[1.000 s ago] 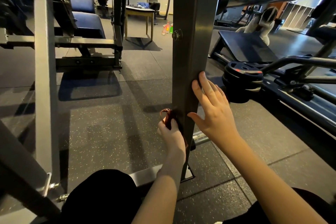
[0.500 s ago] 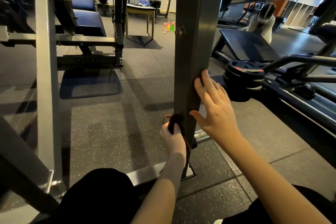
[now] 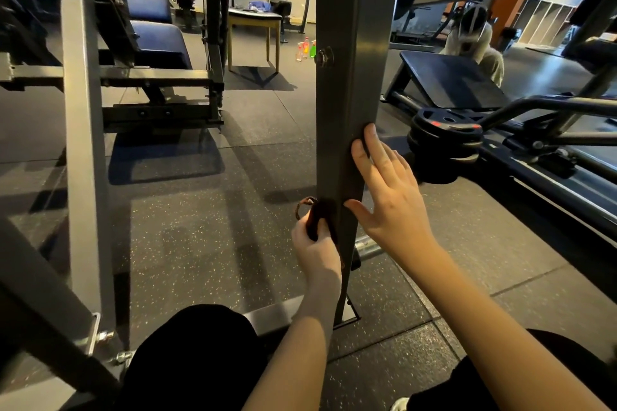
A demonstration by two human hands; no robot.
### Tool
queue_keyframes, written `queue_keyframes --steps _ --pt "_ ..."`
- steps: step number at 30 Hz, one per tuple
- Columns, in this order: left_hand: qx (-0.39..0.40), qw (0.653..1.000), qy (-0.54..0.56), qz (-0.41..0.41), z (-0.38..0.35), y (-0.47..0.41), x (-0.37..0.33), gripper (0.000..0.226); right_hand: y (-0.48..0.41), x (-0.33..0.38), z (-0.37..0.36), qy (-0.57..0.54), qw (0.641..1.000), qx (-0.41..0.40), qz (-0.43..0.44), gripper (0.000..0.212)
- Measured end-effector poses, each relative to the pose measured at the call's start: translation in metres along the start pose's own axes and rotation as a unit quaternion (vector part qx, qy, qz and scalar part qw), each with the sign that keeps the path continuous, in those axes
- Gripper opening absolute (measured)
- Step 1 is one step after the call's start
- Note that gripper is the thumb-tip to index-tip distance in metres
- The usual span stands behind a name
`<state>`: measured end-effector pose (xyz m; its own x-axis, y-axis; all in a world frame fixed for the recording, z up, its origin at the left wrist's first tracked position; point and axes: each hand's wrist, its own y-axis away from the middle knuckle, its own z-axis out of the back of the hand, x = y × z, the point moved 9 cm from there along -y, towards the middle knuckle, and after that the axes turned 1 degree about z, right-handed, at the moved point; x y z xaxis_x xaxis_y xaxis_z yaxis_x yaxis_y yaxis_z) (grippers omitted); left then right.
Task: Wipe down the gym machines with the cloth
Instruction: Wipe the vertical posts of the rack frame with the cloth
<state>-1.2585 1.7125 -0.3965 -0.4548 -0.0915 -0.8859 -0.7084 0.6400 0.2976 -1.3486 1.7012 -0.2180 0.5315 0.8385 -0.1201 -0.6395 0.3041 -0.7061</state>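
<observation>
Dark brown crumpled cloth (image 3: pixel 320 215), one, was gripped by left hand (image 3: pixel 315 252) against one grey steel upright post (image 3: pixel 347 77); right hand (image 3: pixel 390 200) lay flat on it, fingers spread.

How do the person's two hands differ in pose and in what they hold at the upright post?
The left hand grips the dark cloth; the right hand holds nothing. The left hand's fingers curl; the right hand's lie straight, flat on the post. The left hand sits lower than the right. Both are at the same post.
</observation>
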Motion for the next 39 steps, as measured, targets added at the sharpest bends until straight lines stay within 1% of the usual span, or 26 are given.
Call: queue_keyframes --steps 2,4,7,8,9,10,12,13,14,16,17,18,20,22,23,24,27,28,30,32,33,35,37,38,39 --pt "0.010 0.999 0.008 -0.038 -0.004 0.006 -0.018 0.019 0.000 0.001 0.001 -0.003 1.000 -0.002 0.000 0.109" --pt "0.042 0.994 0.035 -0.093 -0.009 0.014 -0.045 0.021 0.000 0.000 0.000 -0.007 1.000 0.000 0.001 0.109" --pt "0.089 0.974 0.047 -0.201 -0.013 0.017 -0.083 0.019 0.000 -0.002 -0.001 -0.007 1.000 0.003 0.003 0.109" --pt "0.099 0.969 0.047 -0.220 -0.013 0.014 -0.084 0.018 0.000 -0.002 -0.002 -0.006 1.000 0.005 0.002 0.108" --pt "0.101 0.971 0.043 -0.214 -0.013 0.011 -0.077 0.018 0.001 -0.002 -0.002 -0.006 1.000 0.005 0.002 0.107" --pt "0.089 0.979 0.024 -0.183 -0.010 0.005 -0.063 0.017 0.001 -0.002 -0.001 -0.006 1.000 0.004 0.001 0.106" --pt "0.025 0.996 -0.029 -0.084 0.004 -0.004 -0.023 0.017 0.001 -0.002 -0.001 -0.008 1.000 0.002 -0.002 0.105" --pt "0.006 0.998 -0.049 -0.036 0.010 -0.007 -0.003 0.017 0.001 -0.001 -0.001 -0.008 1.000 0.002 -0.003 0.104" --pt "0.002 0.998 -0.060 -0.004 0.013 -0.006 0.010 0.018 0.001 -0.001 -0.001 -0.008 1.000 0.002 -0.002 0.105" --pt "-0.001 0.998 -0.062 0.019 0.012 -0.004 0.015 0.021 0.001 -0.001 -0.001 -0.006 1.000 0.003 -0.002 0.106" --pt "-0.001 0.999 -0.052 0.013 0.010 -0.001 0.008 0.022 0.001 -0.001 -0.001 -0.007 1.000 0.003 -0.003 0.106" --pt "0.008 0.999 -0.033 -0.014 0.007 0.002 -0.005 0.021 0.001 -0.002 -0.001 -0.008 1.000 0.004 -0.004 0.106" --pt "0.054 0.994 0.022 -0.095 -0.003 0.009 -0.040 0.020 0.001 -0.002 -0.003 -0.009 1.000 0.005 0.000 0.106" --pt "0.085 0.986 0.037 -0.141 -0.008 0.010 -0.060 0.020 0.001 -0.001 -0.004 -0.010 1.000 0.005 0.003 0.105" --pt "0.082 0.986 0.023 -0.144 -0.006 0.007 -0.058 0.020 0.001 -0.001 -0.004 -0.010 1.000 0.007 0.003 0.104" --pt "0.067 0.989 0.000 -0.130 -0.002 0.004 -0.048 0.019 0.002 -0.002 -0.004 -0.010 1.000 0.007 0.002 0.104" --pt "0.028 0.997 -0.066 -0.016 0.010 -0.001 -0.002 0.022 0.001 -0.002 -0.002 -0.005 1.000 0.004 0.001 0.105" --pt "0.022 0.997 -0.078 0.006 0.012 -0.001 0.007 0.024 0.001 -0.002 -0.002 -0.003 1.000 0.005 0.000 0.105" --pt "0.009 0.997 -0.073 0.020 0.011 0.002 0.009 0.028 0.001 -0.002 -0.002 -0.001 1.000 0.007 -0.001 0.106" --pt "0.004 0.999 -0.045 0.002 0.007 0.006 -0.006 0.026 0.001 -0.002 -0.003 -0.002 1.000 0.007 -0.001 0.107" --pt "0.015 0.999 -0.026 -0.021 0.002 0.009 -0.019 0.024 0.001 -0.002 -0.003 -0.003 1.000 0.005 0.000 0.107" --pt "0.056 0.994 0.019 -0.089 -0.007 0.014 -0.049 0.023 0.001 -0.003 -0.003 -0.005 1.000 0.002 0.003 0.107" --pt "0.079 0.984 0.032 -0.155 -0.012 0.017 -0.075 0.024 0.001 -0.002 -0.002 -0.006 1.000 0.000 0.004 0.106" --pt "0.084 0.982 0.033 -0.168 -0.013 0.017 -0.079 0.024 0.001 -0.003 -0.003 -0.005 1.000 -0.001 0.003 0.106" --pt "0.079 0.984 0.028 -0.159 -0.013 0.015 -0.075 0.023 0.001 -0.003 -0.003 -0.004 1.000 0.001 0.001 0.106"
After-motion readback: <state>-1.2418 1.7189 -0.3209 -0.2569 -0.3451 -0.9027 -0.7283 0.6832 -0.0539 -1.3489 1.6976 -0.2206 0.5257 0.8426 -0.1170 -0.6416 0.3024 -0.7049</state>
